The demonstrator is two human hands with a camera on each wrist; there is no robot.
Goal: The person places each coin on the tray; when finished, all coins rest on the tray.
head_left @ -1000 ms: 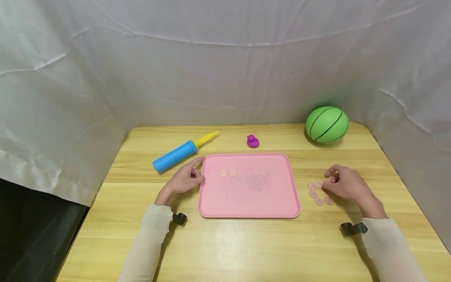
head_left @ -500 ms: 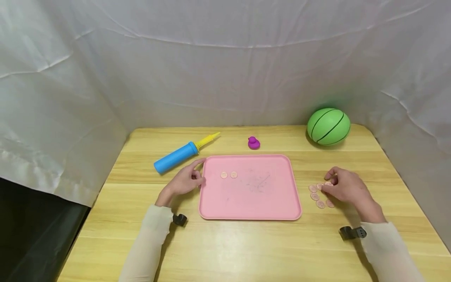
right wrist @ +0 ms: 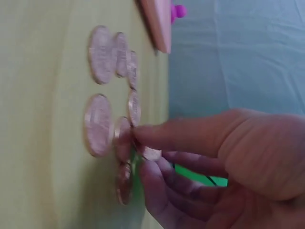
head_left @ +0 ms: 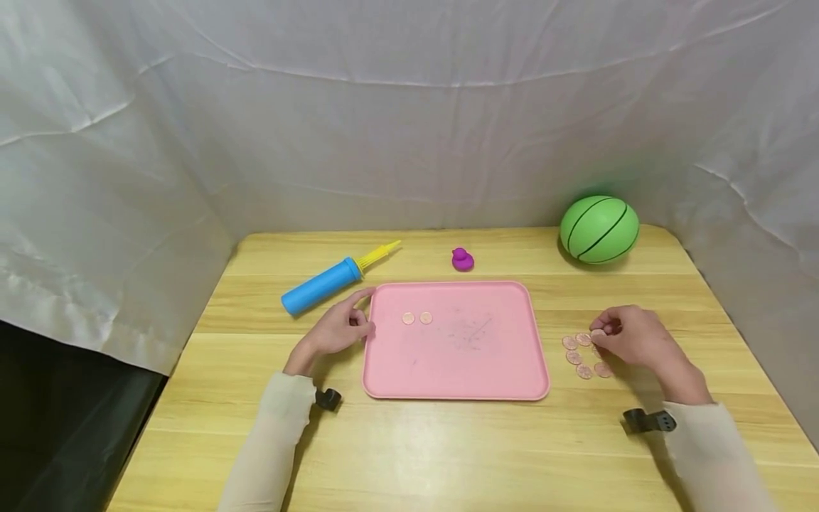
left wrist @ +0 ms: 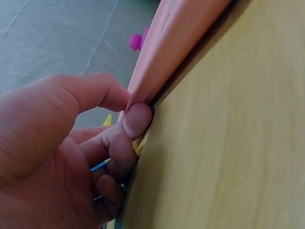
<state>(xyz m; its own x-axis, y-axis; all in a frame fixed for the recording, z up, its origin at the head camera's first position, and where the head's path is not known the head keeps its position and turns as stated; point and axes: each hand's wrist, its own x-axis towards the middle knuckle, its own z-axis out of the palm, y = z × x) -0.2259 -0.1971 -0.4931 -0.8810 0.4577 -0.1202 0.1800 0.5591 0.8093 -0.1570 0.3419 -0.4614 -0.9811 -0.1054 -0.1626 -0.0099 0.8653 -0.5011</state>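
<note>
A: What is the right hand holding?

B: It is pinching 1 coin between thumb and index finger, the gap closing down to the coin itself. The other fingers are bending inward.

A: Where is that coin sitting?

B: It is tilting at the far side of the loose coins, which are lying on the wooden table, to the right of the pink tray. I can't tell if it is touching any of them.

A: And the left hand?

B: Its thumb and a fingertip are pinching the tray's left rim from 2 sides, while the lower fingers are curling.

A: Is anything lying on the tray?

B: Yes, 2 flat coins are lying side by side, slightly apart, near its upper left.

A: What is showing beyond?

B: A blue pump is lying near the left hand, a purple duck is sitting behind the tray, and a green ball is resting far right.
</note>
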